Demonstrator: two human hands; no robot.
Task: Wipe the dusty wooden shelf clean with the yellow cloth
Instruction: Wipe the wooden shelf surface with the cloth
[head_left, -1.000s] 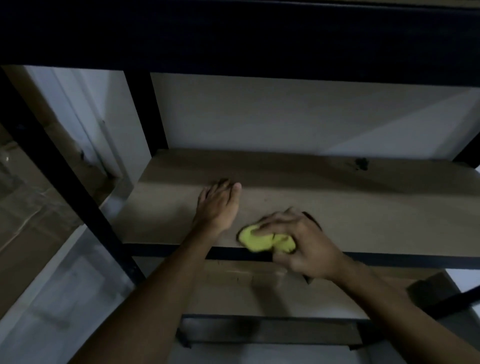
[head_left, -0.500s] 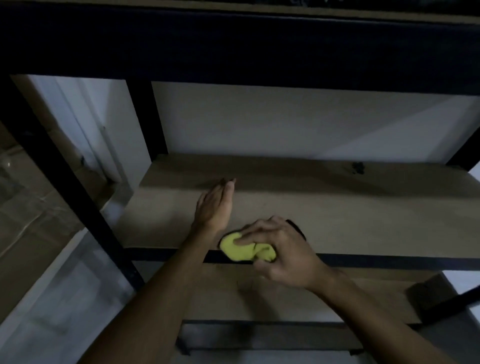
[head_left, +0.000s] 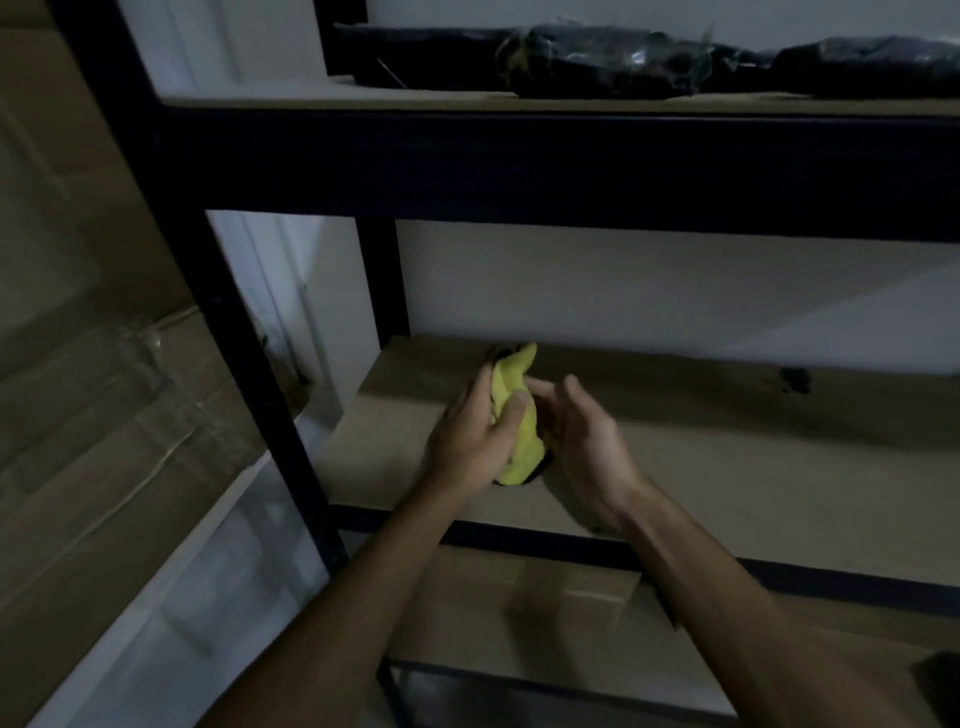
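A second ago your right hand was pressing the yellow cloth flat near the front edge of the wooden shelf, with your left hand resting open on the board beside it. Now the cloth is off the wood and bunched upright between your two hands, above the left half of the shelf and toward its back edge. Your left hand has curled round it, thumb laid across the yellow face and fingers behind. Your right hand has come in close on the other side with its fingers only loosely bent; whether it is gripping the cloth or just touching it cannot be told from here, since the cloth hides the contact.

So the wiping has paused. You appear to be refolding the cloth or passing it to the left hand, probably to turn up a cleaner face or to change the reach. In this dim light the board looks evenly dull, so how much dust remains cannot be read. A small dark spot sits near the back edge toward the right, and that end looks worth a pass once the cloth is down again. The view has also tipped up: dark wrapped bundles now show on the shelf above.
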